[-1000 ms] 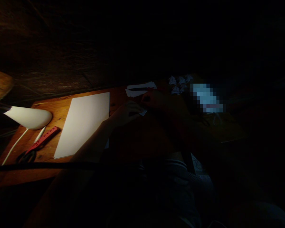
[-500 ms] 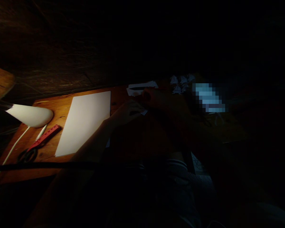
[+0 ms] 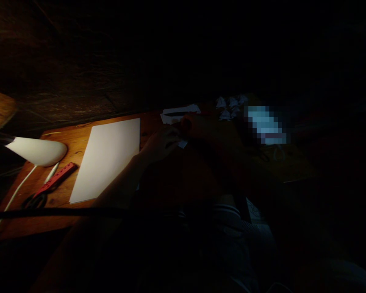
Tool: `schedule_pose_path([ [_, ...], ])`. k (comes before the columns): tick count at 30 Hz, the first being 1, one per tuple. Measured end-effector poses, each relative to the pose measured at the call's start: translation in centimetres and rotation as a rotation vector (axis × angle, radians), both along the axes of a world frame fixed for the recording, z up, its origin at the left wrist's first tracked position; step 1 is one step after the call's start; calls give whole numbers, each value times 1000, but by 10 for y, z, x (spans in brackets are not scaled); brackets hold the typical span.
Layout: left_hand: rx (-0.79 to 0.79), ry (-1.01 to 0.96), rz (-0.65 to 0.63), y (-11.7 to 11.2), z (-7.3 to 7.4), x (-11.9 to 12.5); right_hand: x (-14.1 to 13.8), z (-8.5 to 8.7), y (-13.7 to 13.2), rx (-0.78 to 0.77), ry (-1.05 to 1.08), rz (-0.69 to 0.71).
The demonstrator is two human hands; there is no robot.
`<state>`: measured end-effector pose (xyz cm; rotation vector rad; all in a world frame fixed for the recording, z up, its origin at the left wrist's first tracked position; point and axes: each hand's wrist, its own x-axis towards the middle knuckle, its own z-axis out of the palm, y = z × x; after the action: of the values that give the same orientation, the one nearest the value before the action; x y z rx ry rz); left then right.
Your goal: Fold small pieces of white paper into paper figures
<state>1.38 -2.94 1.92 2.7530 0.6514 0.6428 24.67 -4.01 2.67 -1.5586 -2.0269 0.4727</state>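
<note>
Close together over the middle of the dim wooden table are my two hands. A small piece of white paper (image 3: 182,144) shows just below the fingers. My left hand (image 3: 161,143) has its fingers bent and closed on this paper. Beside it, my right hand (image 3: 193,126) is curled with fingertips pressed at the same paper, most of it in shadow. Just beyond them lie several white paper pieces (image 3: 187,109) with a dark, slender object (image 3: 177,114) across them. The fold of the held paper is hidden by fingers and darkness.
A large stack of white paper (image 3: 108,158) lies left of my hands. Farther left are scissors (image 3: 36,200), a red perforated strip (image 3: 59,178) and a white lamp (image 3: 38,151) with its cord. Several folded paper shapes (image 3: 225,114) and a blurred bright screen (image 3: 266,124) are right.
The whole view has shifted slightly, so the table things sit a little farther left. Both hands stay together at the small paper, with only slight finger movement.
</note>
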Motion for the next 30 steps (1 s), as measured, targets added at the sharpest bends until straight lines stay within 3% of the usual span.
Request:
schedule_pose_path([
  [15, -14, 63, 28, 0, 3, -3, 7, -8, 10, 17, 86, 87],
  [24, -33, 67, 44, -3, 4, -1, 10, 3, 5, -70, 131, 147],
  [30, -39, 80, 56, -5, 5, 1, 9, -3, 8, -66, 178, 143],
])
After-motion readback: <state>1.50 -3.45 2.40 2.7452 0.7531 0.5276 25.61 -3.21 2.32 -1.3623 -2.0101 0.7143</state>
